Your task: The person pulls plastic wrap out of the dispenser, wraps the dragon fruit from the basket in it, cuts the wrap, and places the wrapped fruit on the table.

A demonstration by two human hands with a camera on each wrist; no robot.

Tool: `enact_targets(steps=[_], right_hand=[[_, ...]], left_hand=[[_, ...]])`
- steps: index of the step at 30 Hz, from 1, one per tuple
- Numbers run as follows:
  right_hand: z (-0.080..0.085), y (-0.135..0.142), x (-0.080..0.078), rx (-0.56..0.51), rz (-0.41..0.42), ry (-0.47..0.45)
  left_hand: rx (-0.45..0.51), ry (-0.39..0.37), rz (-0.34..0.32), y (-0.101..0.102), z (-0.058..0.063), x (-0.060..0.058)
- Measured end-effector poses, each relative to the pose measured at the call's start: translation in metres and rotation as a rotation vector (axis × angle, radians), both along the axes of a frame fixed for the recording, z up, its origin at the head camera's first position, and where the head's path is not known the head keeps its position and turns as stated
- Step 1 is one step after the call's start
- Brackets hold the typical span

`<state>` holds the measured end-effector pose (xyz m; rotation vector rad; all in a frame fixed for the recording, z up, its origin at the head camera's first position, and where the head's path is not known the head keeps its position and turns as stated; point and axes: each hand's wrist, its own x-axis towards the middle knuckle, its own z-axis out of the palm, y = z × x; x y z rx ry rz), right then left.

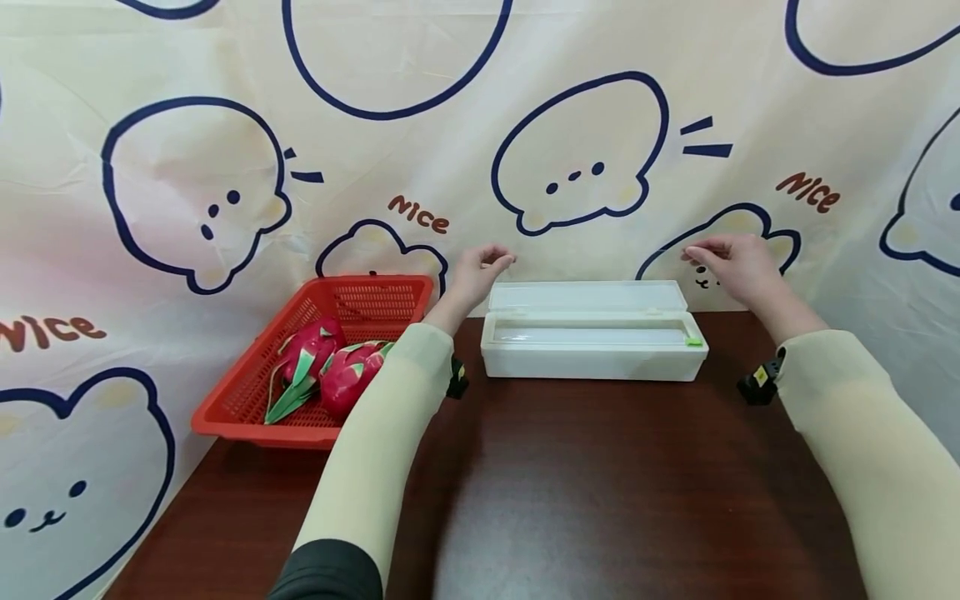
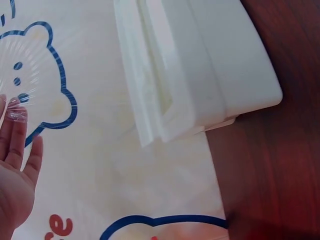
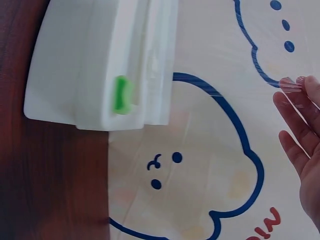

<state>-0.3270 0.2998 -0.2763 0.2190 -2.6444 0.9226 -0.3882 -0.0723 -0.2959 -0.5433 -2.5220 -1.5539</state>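
Pinching clear cling film (image 2: 33, 80), fingers of left hand (image 1: 480, 273) and right hand (image 1: 733, 262) clamped on it; probably light, limp, clingy, easily torn; best held by corners.

Red-brown "Nice" (image 1: 418, 214) stands printed on the cartoon backdrop (image 1: 450, 158) at 9, 11 and 2 o'clock from the head view's centre; wrist views show it cut off.

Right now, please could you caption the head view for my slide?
Left hand and right hand pinch clear film near an open white box, beside dragon fruits in a red basket.
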Motion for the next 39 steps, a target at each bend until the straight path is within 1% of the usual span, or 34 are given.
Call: enact_targets(steps=[3,8,13,16,20,24,32,39], right_hand=[[0.007,-0.002,0.001,-0.002,0.001,0.008],[0.015,-0.002,0.003,0.004,-0.010,0.029],[0.022,0.001,0.005,0.025,-0.022,0.066],[0.027,-0.002,0.007,0.016,-0.018,0.057],[0.037,-0.004,0.008,0.001,-0.012,0.046],[0.047,-0.004,0.008,0.003,-0.014,0.067],[0.062,-0.005,0.012,-0.004,-0.044,0.082],[0.074,-0.005,0.016,-0.004,-0.060,0.120]], left_hand=[[0.002,0.009,0.007,-0.002,0.006,0.001],[-0.002,0.048,0.004,-0.002,0.016,0.003],[-0.004,0.073,-0.021,0.000,0.026,0.004],[0.003,0.074,-0.038,-0.001,0.031,0.003],[0.008,0.068,-0.058,-0.003,0.042,0.004],[0.007,0.081,-0.060,-0.004,0.054,0.005],[-0.016,0.094,-0.064,-0.008,0.072,0.008],[-0.016,0.144,-0.054,-0.007,0.082,0.010]])
